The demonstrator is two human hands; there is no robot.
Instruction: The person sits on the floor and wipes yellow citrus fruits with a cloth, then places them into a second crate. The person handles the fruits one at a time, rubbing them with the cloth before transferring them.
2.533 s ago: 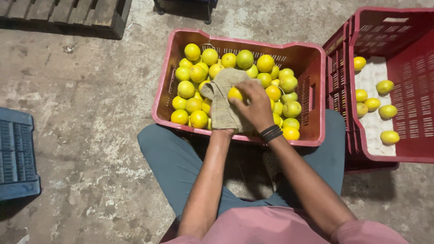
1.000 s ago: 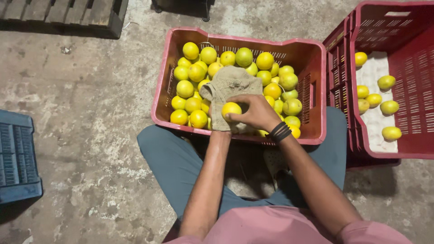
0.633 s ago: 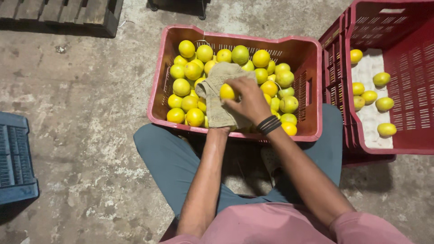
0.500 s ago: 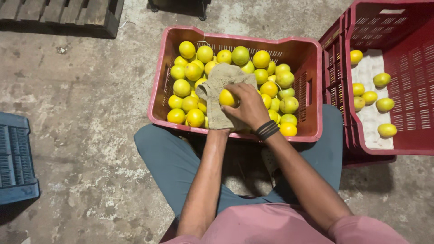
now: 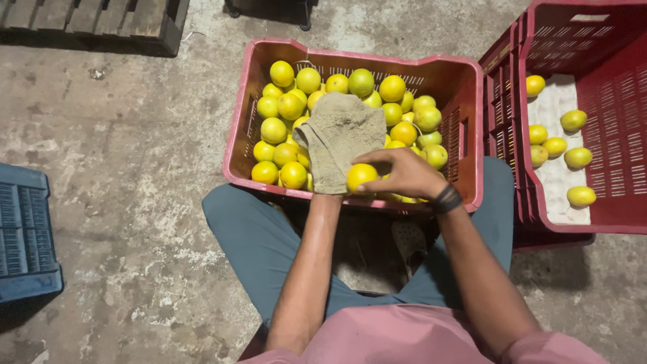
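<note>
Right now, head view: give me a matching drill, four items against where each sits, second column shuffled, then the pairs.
Things:
1. held fruit
2. cloth
3. blue crate
4. wooden pallet

Places:
A. top left corner of the view, on the floor
B. left edge of the view, on the floor
C. in the right hand, over the near rim of the fruit crate
D. draped over the left hand, above the piled fruit

Pairs: 1-C, 2-D, 3-B, 4-A
</note>
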